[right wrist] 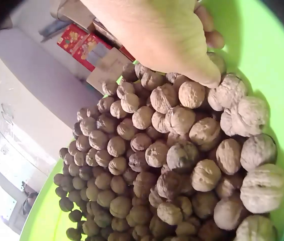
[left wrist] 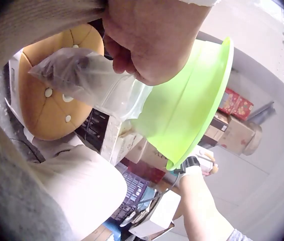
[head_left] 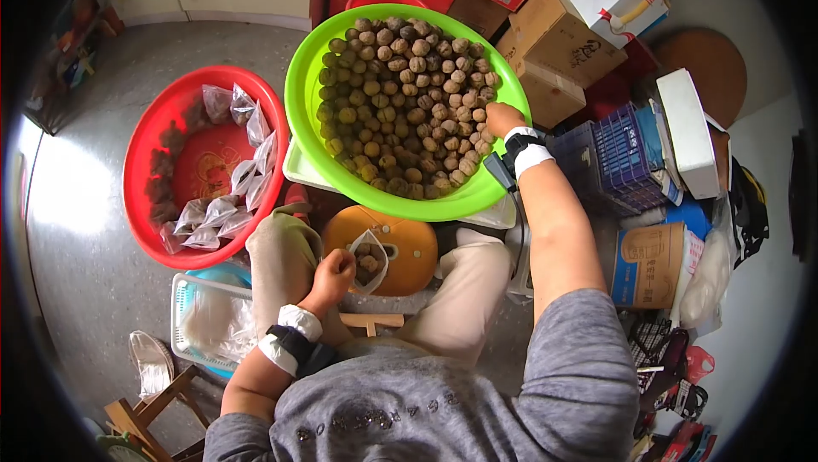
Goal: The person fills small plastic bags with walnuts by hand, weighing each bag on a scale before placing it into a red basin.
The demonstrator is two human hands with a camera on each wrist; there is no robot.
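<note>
My left hand (head_left: 334, 276) pinches the rim of a clear plastic bag (head_left: 377, 276) with walnuts in its bottom. In the left wrist view the bag (left wrist: 89, 83) hangs in front of a tan buttoned stool cushion (left wrist: 56, 113). My right hand (head_left: 504, 119) reaches over the right rim of a large green basin (head_left: 300, 112) heaped with walnuts (head_left: 400, 95). Seen from the right wrist, thumb and curled fingers of the hand (right wrist: 157, 35) close around a walnut (right wrist: 216, 61) at the heap's edge; part of it is hidden behind the thumb.
A red basin (head_left: 141, 198) at the left holds several filled plastic bags. Below it, a white basket (head_left: 181, 308) contains clear plastic bags. Cardboard boxes (head_left: 545, 27) and a purple crate (head_left: 620, 151) stand to the right. Both knees flank the stool.
</note>
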